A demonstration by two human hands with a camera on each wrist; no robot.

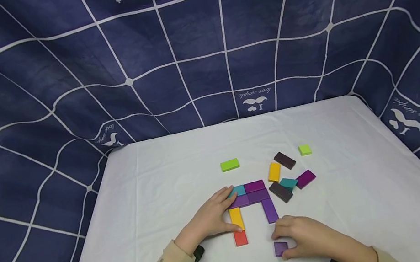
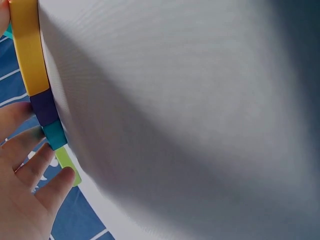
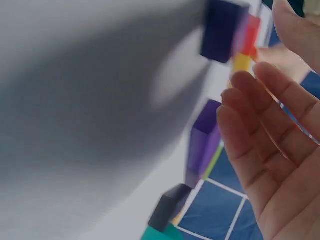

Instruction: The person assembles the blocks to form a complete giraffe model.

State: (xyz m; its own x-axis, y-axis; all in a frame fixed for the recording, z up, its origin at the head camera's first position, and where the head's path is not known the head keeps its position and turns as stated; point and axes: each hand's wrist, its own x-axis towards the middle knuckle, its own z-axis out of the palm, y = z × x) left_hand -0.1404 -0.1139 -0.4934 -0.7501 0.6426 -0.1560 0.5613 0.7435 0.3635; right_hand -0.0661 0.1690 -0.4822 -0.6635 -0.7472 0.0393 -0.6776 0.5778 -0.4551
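My left hand [image 1: 213,216] lies with fingers spread along the left side of an arch-like block layout. Its fingertips touch the teal block [image 1: 239,190] and a purple block [image 1: 239,201], and its thumb reaches the yellow block [image 1: 236,218] by the red block [image 1: 241,238]. The layout's right leg is a purple block [image 1: 270,210]. My right hand [image 1: 308,235] is beside a small purple block [image 1: 281,248], thumb close to it, fingertips near that leg's lower end. In the right wrist view the fingers [image 3: 270,120] are extended, with nothing held.
Right of the layout lie loose dark brown blocks [image 1: 285,160], a yellow block [image 1: 274,171], a teal block [image 1: 288,183] and a magenta block [image 1: 306,178]. Green blocks [image 1: 230,164] lie farther back. A blue checked cloth [image 1: 201,77] hangs behind the white table [image 1: 166,170].
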